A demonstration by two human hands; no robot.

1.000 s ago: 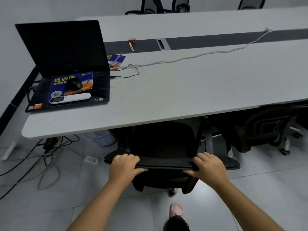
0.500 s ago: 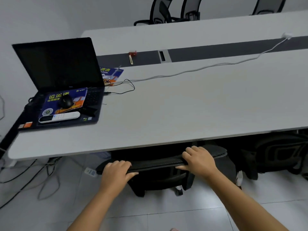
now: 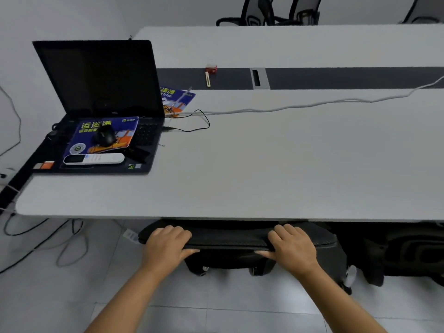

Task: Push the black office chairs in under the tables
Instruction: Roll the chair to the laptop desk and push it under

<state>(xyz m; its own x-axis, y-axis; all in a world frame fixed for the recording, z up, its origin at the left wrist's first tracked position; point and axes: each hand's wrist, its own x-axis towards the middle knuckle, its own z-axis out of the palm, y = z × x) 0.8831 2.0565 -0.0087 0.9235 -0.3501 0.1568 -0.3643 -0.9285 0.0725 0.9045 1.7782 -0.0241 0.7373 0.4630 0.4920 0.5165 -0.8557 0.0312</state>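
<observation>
A black office chair (image 3: 230, 239) stands right in front of me, its seat hidden under the white table (image 3: 264, 164); only the top of its backrest shows below the table's near edge. My left hand (image 3: 167, 243) grips the left part of the backrest top. My right hand (image 3: 292, 246) grips the right part. A second black chair (image 3: 406, 251) sits tucked under the table at the right.
An open laptop (image 3: 101, 106) with a mouse, a leaflet and a white remote on it stands at the table's left end. A white cable (image 3: 312, 105) crosses the tabletop. Loose cables (image 3: 48, 239) lie on the tiled floor at left. More chairs (image 3: 276, 10) stand beyond the table.
The chair has rolled forward until its seat went under the table, both hands staying on the backrest. My view has moved closer to the table edge.
</observation>
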